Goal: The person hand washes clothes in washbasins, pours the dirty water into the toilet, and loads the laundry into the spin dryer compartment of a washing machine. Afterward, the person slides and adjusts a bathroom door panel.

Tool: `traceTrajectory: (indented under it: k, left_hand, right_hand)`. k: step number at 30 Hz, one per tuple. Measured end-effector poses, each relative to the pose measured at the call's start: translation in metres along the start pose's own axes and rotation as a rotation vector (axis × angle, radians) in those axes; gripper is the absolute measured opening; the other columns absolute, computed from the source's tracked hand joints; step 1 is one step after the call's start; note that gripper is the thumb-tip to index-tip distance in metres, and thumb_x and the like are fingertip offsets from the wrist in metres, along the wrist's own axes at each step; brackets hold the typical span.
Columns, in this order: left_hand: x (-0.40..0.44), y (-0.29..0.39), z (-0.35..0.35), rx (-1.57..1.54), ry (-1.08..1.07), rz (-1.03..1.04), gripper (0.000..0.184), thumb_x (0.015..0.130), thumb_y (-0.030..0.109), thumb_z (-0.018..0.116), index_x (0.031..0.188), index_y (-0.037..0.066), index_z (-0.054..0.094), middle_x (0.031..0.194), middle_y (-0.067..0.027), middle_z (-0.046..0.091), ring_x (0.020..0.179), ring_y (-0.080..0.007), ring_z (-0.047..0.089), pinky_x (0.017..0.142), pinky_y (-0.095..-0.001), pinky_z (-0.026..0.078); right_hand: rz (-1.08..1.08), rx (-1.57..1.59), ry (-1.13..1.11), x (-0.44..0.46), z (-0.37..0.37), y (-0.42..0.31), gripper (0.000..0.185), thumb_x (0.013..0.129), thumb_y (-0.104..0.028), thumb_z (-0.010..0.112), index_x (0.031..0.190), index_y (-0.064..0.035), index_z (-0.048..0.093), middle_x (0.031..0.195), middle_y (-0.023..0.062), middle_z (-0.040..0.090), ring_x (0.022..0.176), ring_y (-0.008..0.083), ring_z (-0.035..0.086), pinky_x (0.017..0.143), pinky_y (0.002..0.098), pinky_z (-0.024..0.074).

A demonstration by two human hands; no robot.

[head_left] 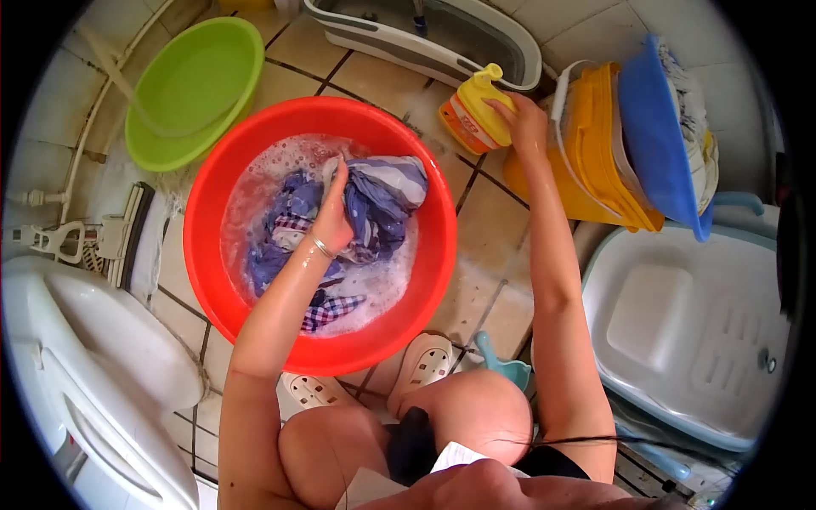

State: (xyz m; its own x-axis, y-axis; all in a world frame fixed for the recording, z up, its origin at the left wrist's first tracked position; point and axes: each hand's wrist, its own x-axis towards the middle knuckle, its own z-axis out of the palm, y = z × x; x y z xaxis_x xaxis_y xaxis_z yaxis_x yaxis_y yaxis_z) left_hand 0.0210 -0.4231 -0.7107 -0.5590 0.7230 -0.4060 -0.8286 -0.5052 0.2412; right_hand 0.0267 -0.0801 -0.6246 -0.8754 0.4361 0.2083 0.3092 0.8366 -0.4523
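A red basin [319, 361] holds sudsy water and wet laundry. My left hand [336, 219] is inside the basin, its fingers closed on a bunched blue and white garment [387, 183] lifted at the basin's right side. Below it, a checked cloth [333, 313] lies in the foam. Outside the basin, at the upper right, my right hand [524, 126] grips a yellow detergent bottle [473, 115] with an orange label. The bottle is tilted, its yellow cap pointing up, and it is close to the tiled floor; I cannot tell whether it touches.
A green basin [200, 85] stands at the upper left, a grey mop bucket [340, 34] at the back. Right of the bottle are a yellow bucket [586, 144] and a blue basin [654, 127]. A white tub [595, 280], teal scoop [510, 371] and toilet [127, 340] surround me.
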Motion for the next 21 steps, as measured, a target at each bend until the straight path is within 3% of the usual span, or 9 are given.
traceTrajectory:
  k: [3,6,9,11,12,14,15,17,21]
  left_hand:
    - [0.001,-0.005,0.014,0.164,0.133,0.147,0.045,0.096,0.033,0.057,0.130,0.004,0.053,0.126,-0.0056,0.059,0.115,-0.0176,0.056,0.100,-0.0333,0.043]
    - [0.010,0.001,0.021,0.298,0.085,0.221,0.041,0.094,0.028,0.061,0.124,0.001,0.057,0.122,-0.0063,0.061,0.111,-0.0157,0.058,0.095,-0.0315,0.045]
    - [0.016,0.007,0.029,0.178,0.101,0.205,0.042,0.093,0.029,0.062,0.124,0.001,0.056,0.120,-0.0061,0.062,0.109,-0.0165,0.059,0.095,-0.0325,0.046]
    - [0.015,0.009,0.031,0.082,0.102,0.212,0.048,0.096,0.039,0.055,0.127,0.002,0.053,0.123,-0.0070,0.060,0.112,-0.0190,0.058,0.098,-0.0354,0.045]
    - [0.009,0.011,0.040,0.038,0.101,0.211,0.051,0.096,0.042,0.053,0.128,0.002,0.052,0.124,-0.0072,0.060,0.113,-0.0196,0.057,0.099,-0.0362,0.045]
    - [0.012,0.008,0.038,-0.003,0.127,0.212,0.057,0.098,0.049,0.044,0.131,0.003,0.049,0.128,-0.0082,0.057,0.117,-0.0218,0.056,0.102,-0.0384,0.044]
    - [0.014,0.006,0.034,-0.023,0.104,0.178,0.056,0.098,0.049,0.043,0.131,0.003,0.049,0.128,-0.0084,0.057,0.117,-0.0221,0.056,0.102,-0.0386,0.044]
    - [0.017,0.008,0.026,-0.068,0.052,0.130,0.055,0.099,0.048,0.042,0.131,0.003,0.049,0.128,-0.0088,0.058,0.117,-0.0227,0.056,0.101,-0.0390,0.044]
    - [0.027,0.009,0.008,-0.080,-0.031,0.067,0.054,0.099,0.047,0.042,0.130,0.004,0.051,0.127,-0.0094,0.059,0.117,-0.0233,0.056,0.101,-0.0402,0.044]
  right_hand:
    - [-0.050,0.078,-0.013,-0.021,0.006,-0.003,0.044,0.079,-0.037,0.073,0.105,-0.0019,0.069,0.101,0.0190,0.067,0.090,0.0330,0.065,0.077,0.0387,0.0497]
    - [-0.079,0.140,-0.036,-0.038,0.002,-0.015,0.044,0.077,-0.037,0.075,0.103,-0.0014,0.069,0.099,0.0194,0.067,0.089,0.0341,0.065,0.076,0.0371,0.0504]
    - [-0.143,-0.190,-0.170,-0.036,-0.023,-0.035,0.041,0.081,-0.037,0.073,0.103,-0.0023,0.070,0.096,0.0163,0.069,0.084,0.0281,0.067,0.073,0.0342,0.0506]
    - [0.159,0.354,-0.209,-0.014,-0.026,-0.041,0.040,0.087,-0.039,0.068,0.102,-0.0024,0.071,0.097,0.0134,0.069,0.087,0.0196,0.065,0.074,0.0328,0.0489]
    - [0.090,0.403,-0.115,0.002,-0.025,-0.043,0.050,0.093,-0.047,0.056,0.109,-0.0014,0.068,0.103,0.0139,0.068,0.095,0.0143,0.061,0.081,0.0318,0.0467]
    - [0.121,0.466,-0.061,0.027,-0.004,-0.063,0.063,0.094,-0.056,0.046,0.115,0.0011,0.064,0.109,0.0186,0.066,0.102,0.0207,0.061,0.089,0.0340,0.0438]
    - [0.116,0.373,-0.117,0.046,0.026,-0.044,0.071,0.094,-0.060,0.038,0.122,0.0018,0.059,0.114,0.0225,0.064,0.105,0.0323,0.061,0.093,0.0379,0.0424]
    - [0.094,0.249,-0.168,0.069,0.084,-0.011,0.064,0.097,-0.054,0.034,0.121,-0.0009,0.060,0.115,0.0236,0.063,0.110,0.0411,0.056,0.094,0.0436,0.0418]
    - [0.080,0.063,-0.132,0.031,0.061,-0.056,0.058,0.099,-0.049,0.028,0.119,-0.0059,0.061,0.116,0.0223,0.062,0.113,0.0411,0.053,0.094,0.0474,0.0418]
